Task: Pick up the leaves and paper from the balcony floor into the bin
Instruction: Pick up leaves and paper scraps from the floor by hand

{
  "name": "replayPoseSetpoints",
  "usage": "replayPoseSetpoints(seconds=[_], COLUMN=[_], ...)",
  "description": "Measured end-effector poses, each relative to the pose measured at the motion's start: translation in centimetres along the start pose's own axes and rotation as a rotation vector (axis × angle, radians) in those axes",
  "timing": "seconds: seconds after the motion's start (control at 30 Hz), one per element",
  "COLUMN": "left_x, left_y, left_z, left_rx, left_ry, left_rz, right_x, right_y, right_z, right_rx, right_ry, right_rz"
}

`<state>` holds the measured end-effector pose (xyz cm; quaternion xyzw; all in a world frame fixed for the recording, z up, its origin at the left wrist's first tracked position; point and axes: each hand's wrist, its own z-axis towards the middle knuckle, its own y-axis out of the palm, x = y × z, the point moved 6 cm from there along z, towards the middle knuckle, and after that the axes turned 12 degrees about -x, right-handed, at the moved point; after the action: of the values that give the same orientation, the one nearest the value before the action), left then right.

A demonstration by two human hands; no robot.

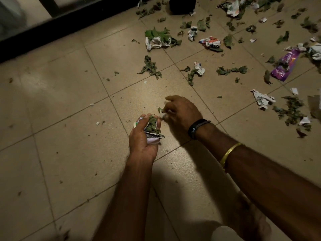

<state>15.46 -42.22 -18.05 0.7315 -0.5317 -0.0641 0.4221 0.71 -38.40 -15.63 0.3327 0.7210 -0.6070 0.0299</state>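
The left hand is held palm up low over the tiled floor, its fingers curled round a wad of leaves and paper: dry green leaves heaped on top, white and printed paper showing beneath and at the fingertips. Just beside it, the right hand reaches in from the right with its fingers bent, pinching a small scrap close to the wad; the hand is somewhat blurred, so the scrap's make is hard to tell, though a bit of green leaf shows at the fingertips. The right wrist carries a black band, and a gold bangle sits further up the forearm. The rest of the litter lies well apart from the hands, spread over the upper right of the floor: a clump of loose leaves, crumpled paper with fresher green leaves lying on it, a further torn piece of paper and a purple wrapper near the right edge. A dark object stands on the floor at the top edge; whether it is the bin cannot be told.
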Motion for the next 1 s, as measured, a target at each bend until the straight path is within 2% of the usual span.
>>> replayPoseSetpoints(seconds=[0.1, 0.17, 0.33, 0.57, 0.67, 1.0], left_x=[1.2, 2.1, 3.9, 8.3, 10.9, 21.7], left_y=[-0.6, -1.1, -1.3, 2.2, 6.1, 23.2], left_z=[-0.1, -0.2, -0.2, -5.0, -10.3, -28.0], left_rx=[0.013, 0.019, 0.021, 0.015, 0.041, 0.135], left_ry=[0.033, 0.05, 0.091, 0.164, 0.196, 0.198], left_rz=[-0.005, -0.011, -0.009, -0.047, -0.047, -0.077], right_x=[-0.8, -0.5, 1.2, -1.7, -5.5, -22.6], right_y=[1.4, 1.4, -1.0, -6.1, -10.6, -31.3], right_z=[0.3, 0.1, -0.7, -2.6, -5.2, -10.6], right_rx=[-0.085, -0.067, 0.135, 0.029, -0.038, -0.149], right_ry=[0.022, 0.05, 0.195, 0.327, 0.357, 0.445], right_rz=[-0.147, -0.102, 0.518, 0.963, 1.095, 1.312])
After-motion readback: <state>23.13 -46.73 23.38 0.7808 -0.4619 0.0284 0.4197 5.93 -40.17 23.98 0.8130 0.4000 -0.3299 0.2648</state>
